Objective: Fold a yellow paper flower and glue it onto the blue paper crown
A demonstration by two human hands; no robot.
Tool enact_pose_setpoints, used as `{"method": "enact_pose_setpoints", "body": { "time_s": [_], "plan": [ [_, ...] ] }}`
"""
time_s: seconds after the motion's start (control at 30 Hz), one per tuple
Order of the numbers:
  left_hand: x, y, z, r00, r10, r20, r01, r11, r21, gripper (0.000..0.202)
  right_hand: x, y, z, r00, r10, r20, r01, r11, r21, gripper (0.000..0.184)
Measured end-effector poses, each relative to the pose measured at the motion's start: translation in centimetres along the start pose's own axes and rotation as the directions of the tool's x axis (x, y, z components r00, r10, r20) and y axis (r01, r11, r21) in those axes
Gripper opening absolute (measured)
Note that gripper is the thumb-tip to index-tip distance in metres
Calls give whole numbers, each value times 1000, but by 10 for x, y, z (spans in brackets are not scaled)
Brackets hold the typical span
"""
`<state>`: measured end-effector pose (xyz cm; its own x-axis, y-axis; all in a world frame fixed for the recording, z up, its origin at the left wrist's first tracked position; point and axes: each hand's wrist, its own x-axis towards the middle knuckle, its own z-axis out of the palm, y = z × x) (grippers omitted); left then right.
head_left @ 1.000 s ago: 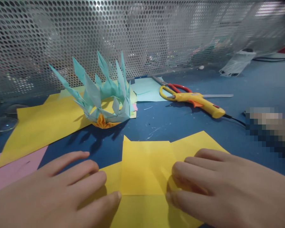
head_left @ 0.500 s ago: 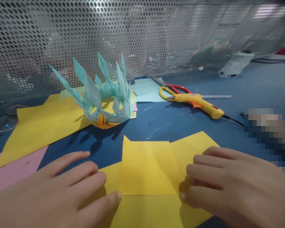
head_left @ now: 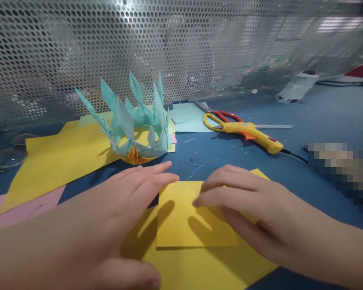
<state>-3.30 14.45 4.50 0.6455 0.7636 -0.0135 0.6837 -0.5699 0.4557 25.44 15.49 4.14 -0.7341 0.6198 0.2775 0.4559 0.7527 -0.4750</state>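
A yellow sheet of paper (head_left: 181, 266) lies in front of me with a folded square panel (head_left: 181, 225) on top. My left hand (head_left: 130, 205) is at the panel's left side, fingers stretched toward its far left corner and thumb low over the sheet. My right hand (head_left: 254, 209) reaches over the panel's right side, fingers slightly bent and apart, the index fingertip at or just above the paper. Whether either hand touches the paper is hard to tell. Beyond the left hand stands a light-blue folded paper crown (head_left: 127, 129) with an orange paper piece (head_left: 136, 156) on its front.
A yellow glue gun (head_left: 254, 135) with a cord lies by red-and-yellow scissors (head_left: 218, 117) on a light-blue sheet (head_left: 187, 117). More yellow paper (head_left: 57, 161), pink paper (head_left: 27, 209) and glasses (head_left: 7, 157) are left. A perforated metal screen (head_left: 181, 48) rises behind the blue table (head_left: 335, 117).
Both hands have moved inward and away from me, from the paper's sides to over the folded panel's far part. The panel's loose near edge shows a slight shadow. The view has shifted slightly.
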Motion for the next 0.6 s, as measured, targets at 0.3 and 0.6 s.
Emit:
{"method": "enact_pose_setpoints", "body": {
  "time_s": [0.3, 0.6],
  "plan": [
    [25, 17, -1, 991, 49, 123, -44, 998, -43, 75, -6, 2, 11, 936, 320, 144, -337, 936, 105, 72],
    [16, 19, 4, 978, 201, 63, -187, 967, -175, 90, -4, -5, 11, 850, 425, 313, -526, 721, 450, 84]
  ]
}}
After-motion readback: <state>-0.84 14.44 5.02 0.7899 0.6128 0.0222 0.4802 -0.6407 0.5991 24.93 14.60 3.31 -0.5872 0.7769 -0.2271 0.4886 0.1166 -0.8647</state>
